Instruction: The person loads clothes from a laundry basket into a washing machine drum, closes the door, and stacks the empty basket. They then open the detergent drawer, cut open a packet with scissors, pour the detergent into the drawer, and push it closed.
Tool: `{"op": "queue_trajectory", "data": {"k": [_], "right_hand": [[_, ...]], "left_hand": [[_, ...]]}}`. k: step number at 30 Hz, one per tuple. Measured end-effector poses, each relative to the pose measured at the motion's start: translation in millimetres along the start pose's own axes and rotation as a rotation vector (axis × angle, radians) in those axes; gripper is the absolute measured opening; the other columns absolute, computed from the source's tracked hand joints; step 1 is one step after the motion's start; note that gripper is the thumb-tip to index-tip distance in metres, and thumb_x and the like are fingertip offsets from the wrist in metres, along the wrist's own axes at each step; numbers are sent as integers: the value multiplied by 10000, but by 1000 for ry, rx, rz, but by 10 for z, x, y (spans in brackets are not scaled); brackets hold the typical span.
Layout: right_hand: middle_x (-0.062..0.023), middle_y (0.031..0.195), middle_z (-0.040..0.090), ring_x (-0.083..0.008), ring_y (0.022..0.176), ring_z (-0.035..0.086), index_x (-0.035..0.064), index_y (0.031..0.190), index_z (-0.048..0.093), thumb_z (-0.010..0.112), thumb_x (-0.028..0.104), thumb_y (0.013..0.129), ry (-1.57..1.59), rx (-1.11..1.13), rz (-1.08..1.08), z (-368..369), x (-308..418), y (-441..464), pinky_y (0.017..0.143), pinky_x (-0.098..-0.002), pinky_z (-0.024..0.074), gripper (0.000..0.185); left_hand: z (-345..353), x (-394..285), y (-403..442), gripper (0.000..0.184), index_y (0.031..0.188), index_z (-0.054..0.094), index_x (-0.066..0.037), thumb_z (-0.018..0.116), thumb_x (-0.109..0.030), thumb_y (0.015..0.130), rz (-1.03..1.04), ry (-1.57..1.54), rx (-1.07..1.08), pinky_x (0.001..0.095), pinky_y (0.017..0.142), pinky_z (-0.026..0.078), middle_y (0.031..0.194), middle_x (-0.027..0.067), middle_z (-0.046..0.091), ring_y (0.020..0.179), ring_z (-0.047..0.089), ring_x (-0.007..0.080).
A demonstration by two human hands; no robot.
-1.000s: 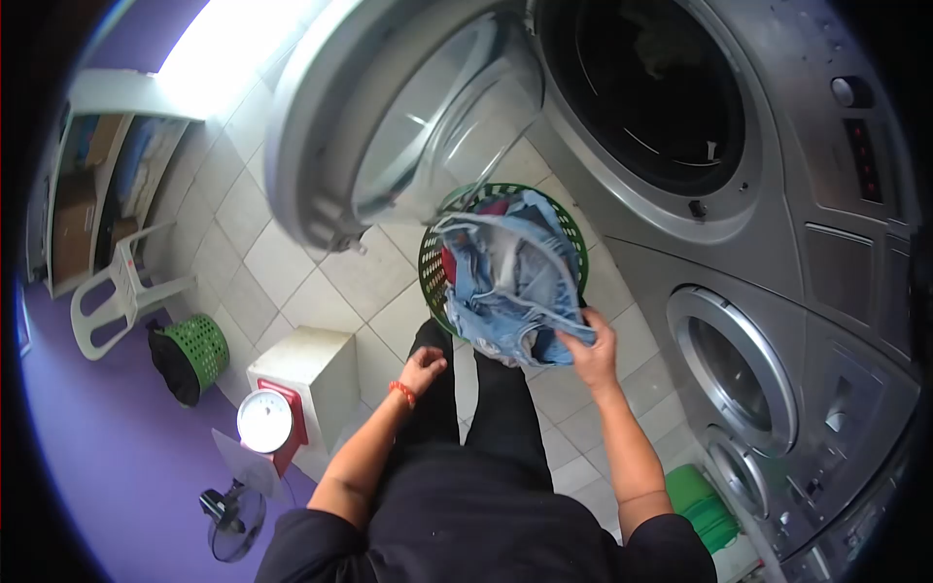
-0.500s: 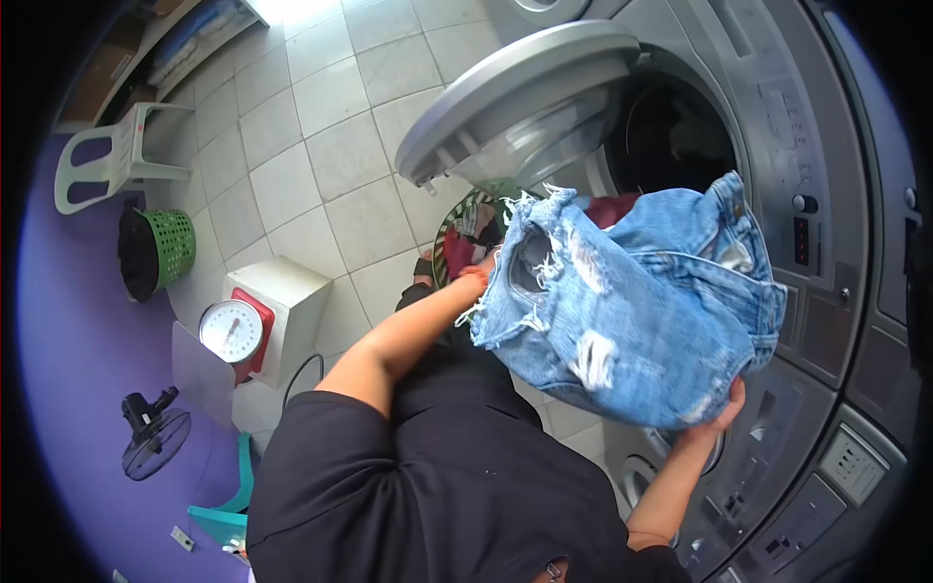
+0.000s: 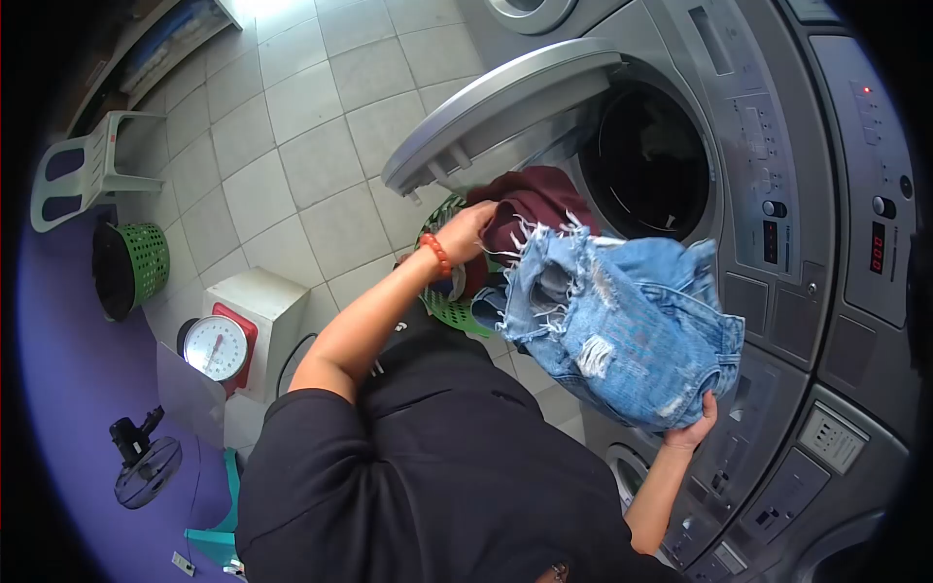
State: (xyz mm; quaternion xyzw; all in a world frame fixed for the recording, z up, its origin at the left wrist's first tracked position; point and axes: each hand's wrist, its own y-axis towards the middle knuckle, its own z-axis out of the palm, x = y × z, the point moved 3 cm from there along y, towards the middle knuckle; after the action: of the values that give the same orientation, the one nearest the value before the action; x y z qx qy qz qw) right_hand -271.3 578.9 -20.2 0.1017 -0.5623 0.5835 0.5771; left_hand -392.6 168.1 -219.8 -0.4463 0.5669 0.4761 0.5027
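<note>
My right hand (image 3: 692, 428) grips the lower right edge of frayed light-blue denim clothing (image 3: 622, 325), held up in front of the machines. My left hand (image 3: 468, 233), with a red bracelet at the wrist, is closed on a maroon cloth (image 3: 539, 202) just left of the denim's top. Below both, a green basket (image 3: 457, 313) with more clothes is partly hidden by my left arm and the denim. The washer's round door (image 3: 505, 102) stands open above the basket, and its dark drum opening (image 3: 651, 160) lies right of the door.
More machines with control panels (image 3: 880, 209) line the right side. At the left are a white chair (image 3: 102, 165), a green basket with black cloth (image 3: 148, 257), a dial scale (image 3: 216, 348) on a white box, and a fan (image 3: 146, 462) by the purple wall.
The denim has come up out of the basket in my right hand, then moved slightly left. My left hand has reached to the basket and lifted the maroon cloth. The view has turned.
</note>
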Motion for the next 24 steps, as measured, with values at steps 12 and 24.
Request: {"op": "queue_trajectory", "data": {"k": [12, 24], "right_hand": [[-132, 1101, 576, -283, 1003, 559, -36, 1136, 504, 589, 129, 724, -42, -96, 30, 0, -332, -132, 925, -403, 416, 452], [-138, 1132, 550, -287, 1033, 542, -44, 1182, 457, 583, 99, 668, -266, -203, -18, -487, -254, -482, 937, -402, 412, 547]], "left_hand": [[-1092, -155, -152, 186, 951, 553, 8, 433, -99, 858, -63, -514, -241, 257, 715, 483, 897, 75, 592, 837, 573, 134], [-414, 488, -541, 363, 1087, 536, -22, 418, -281, 862, -688, 97, 294, 339, 853, 408, 1043, 134, 592, 968, 556, 236]]}}
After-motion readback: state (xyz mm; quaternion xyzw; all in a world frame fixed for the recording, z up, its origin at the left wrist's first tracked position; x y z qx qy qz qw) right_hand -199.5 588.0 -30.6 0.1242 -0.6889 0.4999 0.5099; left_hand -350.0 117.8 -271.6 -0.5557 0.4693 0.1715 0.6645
